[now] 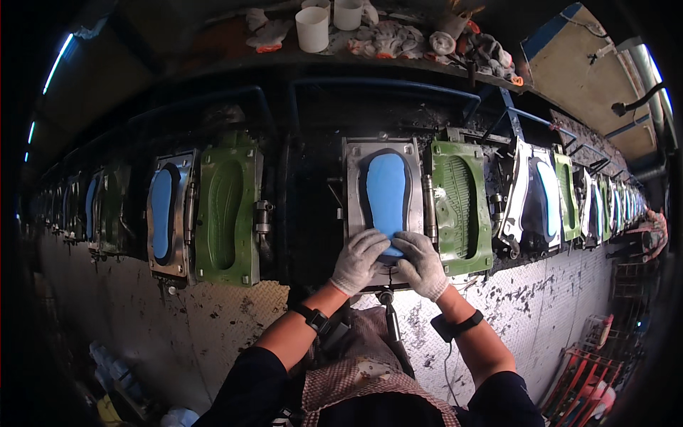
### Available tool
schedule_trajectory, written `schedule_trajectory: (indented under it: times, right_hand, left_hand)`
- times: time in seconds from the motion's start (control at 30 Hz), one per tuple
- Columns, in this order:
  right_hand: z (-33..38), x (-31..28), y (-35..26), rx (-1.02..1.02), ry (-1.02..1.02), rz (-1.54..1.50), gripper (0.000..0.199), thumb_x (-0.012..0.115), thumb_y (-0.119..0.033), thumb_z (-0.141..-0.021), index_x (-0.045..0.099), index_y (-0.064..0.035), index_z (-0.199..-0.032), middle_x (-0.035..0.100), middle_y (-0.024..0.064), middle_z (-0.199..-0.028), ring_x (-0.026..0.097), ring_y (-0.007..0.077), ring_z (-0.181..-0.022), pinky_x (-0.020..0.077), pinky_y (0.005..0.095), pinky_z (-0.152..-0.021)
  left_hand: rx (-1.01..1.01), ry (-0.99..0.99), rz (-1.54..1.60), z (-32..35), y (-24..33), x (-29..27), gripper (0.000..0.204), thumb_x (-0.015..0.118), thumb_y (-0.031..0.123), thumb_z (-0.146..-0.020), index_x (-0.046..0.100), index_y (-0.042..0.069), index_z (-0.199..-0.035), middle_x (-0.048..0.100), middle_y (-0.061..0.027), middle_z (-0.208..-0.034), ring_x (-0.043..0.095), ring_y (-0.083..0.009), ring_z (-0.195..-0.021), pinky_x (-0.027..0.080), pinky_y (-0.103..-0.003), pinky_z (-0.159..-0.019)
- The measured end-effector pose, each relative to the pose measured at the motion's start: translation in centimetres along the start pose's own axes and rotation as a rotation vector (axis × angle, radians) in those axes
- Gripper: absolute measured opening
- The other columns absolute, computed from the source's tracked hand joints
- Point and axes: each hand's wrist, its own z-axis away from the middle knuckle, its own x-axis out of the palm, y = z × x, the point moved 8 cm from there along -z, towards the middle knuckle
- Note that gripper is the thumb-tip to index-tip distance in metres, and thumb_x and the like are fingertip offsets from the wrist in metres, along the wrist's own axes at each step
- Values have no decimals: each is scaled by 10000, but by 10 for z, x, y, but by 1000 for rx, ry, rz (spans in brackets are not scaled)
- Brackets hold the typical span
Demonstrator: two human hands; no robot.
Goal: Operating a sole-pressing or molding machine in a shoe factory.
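Note:
In front of me a blue foot-shaped insole (386,188) lies on a black sole-shaped form, which sits on a metal mould plate (352,160). My left hand (360,260), in a pale work glove, has its curled fingers on the left edge of the insole's near, heel end. From the other side my right hand (422,266), gloved too, closes on the same end, fingers bent and thumb low. Both hands touch the insole; the fingers partly cover its heel. Joined on the right of the plate is a green mould half (460,203) with a ribbed sole-shaped hollow.
To the left stand another green mould half (227,213) and a plate with a blue insole (163,213). More such moulds run along both sides. A shelf behind bears white cups (312,30) and piled gloves (388,39). Far right are a person (651,231) and a red rack (580,384).

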Motion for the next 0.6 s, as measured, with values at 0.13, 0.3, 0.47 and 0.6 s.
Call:
schedule_trajectory:
  times: [0.13,0.3,0.47,0.6]
  right_hand:
    - [-29,-13,15,135,167,60,224,673,-249,-954,708,-27,-959,650,168,-958,604,392,-946,486,483,-843]
    - [-32,-4,13,62,187,85,249,676,-215,-957,669,-29,-791,611,174,-817,587,398,-812,474,489,-756]
    - [-94,-28,-13,-57,323,318,192,671,-219,-942,714,-33,-931,656,176,-1022,607,391,-997,490,485,-901]
    - [-177,-25,16,211,273,636,365,623,-344,-950,702,-34,-1125,667,190,-1133,601,383,-1133,448,478,-1072]
  left_hand:
    - [-67,114,61,-16,9,1,232,774,141,-830,737,24,-1026,717,-136,-1136,672,-344,-1098,544,-439,-959]
    - [-68,68,19,-5,7,-1,294,721,277,-919,722,6,-1034,705,-154,-1146,661,-359,-1105,535,-449,-979]
    - [54,-78,-177,7,18,14,433,801,265,-810,693,48,-1169,629,-139,-1240,584,-341,-1213,494,-462,-1053]
    - [111,-85,-188,6,24,26,400,797,269,-813,710,70,-1149,621,-116,-1265,565,-319,-1241,495,-457,-1042]
